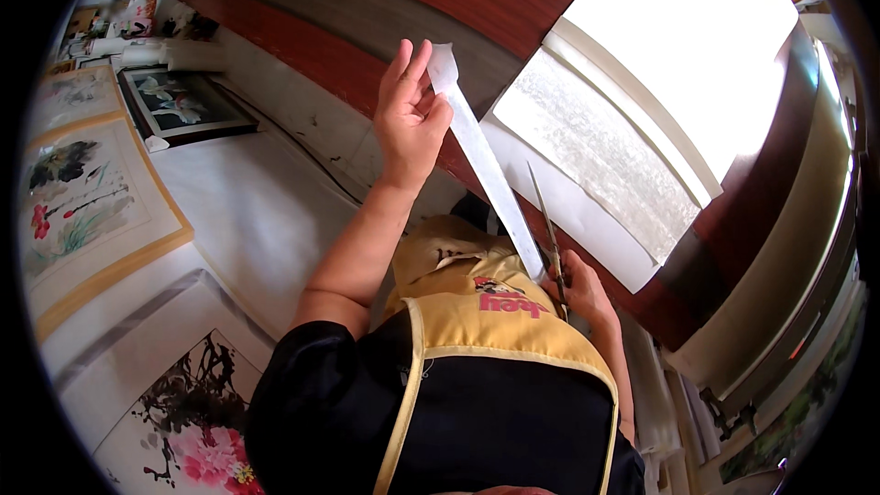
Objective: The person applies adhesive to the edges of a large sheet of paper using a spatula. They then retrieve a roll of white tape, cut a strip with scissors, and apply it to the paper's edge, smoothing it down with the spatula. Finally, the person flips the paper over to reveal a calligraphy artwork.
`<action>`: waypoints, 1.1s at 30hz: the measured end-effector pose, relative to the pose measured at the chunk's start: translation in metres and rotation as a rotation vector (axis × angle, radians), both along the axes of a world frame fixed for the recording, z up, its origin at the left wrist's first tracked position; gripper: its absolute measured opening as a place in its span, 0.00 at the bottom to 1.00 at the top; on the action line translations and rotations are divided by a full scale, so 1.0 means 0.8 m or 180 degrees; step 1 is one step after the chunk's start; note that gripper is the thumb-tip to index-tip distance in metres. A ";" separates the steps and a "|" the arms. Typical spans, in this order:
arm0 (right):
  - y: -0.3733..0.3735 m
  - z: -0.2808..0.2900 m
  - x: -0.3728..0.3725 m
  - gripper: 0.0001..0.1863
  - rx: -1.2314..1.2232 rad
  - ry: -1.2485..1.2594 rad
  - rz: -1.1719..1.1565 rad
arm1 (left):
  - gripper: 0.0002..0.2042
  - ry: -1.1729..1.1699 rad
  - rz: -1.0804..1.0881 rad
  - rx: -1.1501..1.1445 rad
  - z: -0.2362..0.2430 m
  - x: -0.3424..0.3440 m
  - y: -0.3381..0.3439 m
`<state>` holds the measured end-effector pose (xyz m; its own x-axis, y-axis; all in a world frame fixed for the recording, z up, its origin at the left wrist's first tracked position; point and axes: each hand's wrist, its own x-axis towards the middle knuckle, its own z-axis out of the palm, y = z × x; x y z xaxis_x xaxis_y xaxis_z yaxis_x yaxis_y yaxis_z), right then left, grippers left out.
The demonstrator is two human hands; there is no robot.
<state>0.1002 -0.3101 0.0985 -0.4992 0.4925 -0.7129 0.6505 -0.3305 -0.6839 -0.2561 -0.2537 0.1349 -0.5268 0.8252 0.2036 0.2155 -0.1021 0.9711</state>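
My left hand [412, 115] is raised in front of me, thumb and fingers closed on the upper end of a long white paper strip [486, 165], two fingertips sticking up beside it. The strip slants down to the right toward my right hand [582, 289], low against my yellow apron [435, 275]. My right hand grips a pair of long metal scissors [553, 247] with the blades pointing upward, just right of the strip. Whether the right fingers also pinch the strip's lower end I cannot tell.
A red-brown table [367, 0] with a dark band lies ahead, bearing a stack of white sheets [678, 46] at right. At left, framed flower paintings [87, 211] rest on a white-covered surface [229, 183], with paper rolls [188, 57] behind. A long curved cream bar [770, 257] borders the right.
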 end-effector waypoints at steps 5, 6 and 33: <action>-0.001 -0.002 0.001 0.19 0.0275 -0.0091 0.0227 | 0.35 -0.0073 0.0235 -0.0094 0.009 -0.005 0.009; -0.003 -0.005 0.003 0.20 0.0314 -0.0073 0.0224 | 0.36 0.0066 0.0294 -0.0034 0.011 -0.006 0.011; -0.037 0.049 0.019 0.17 -0.0472 0.1577 -0.2740 | 0.42 0.2517 -0.3878 0.0367 0.000 0.146 0.014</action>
<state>0.1154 -0.3399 0.1375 -0.2720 0.7486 -0.6046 -0.1970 -0.6583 -0.7265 -0.1395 -0.2422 0.1346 0.7522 0.6287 0.1972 0.4036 -0.6762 0.6164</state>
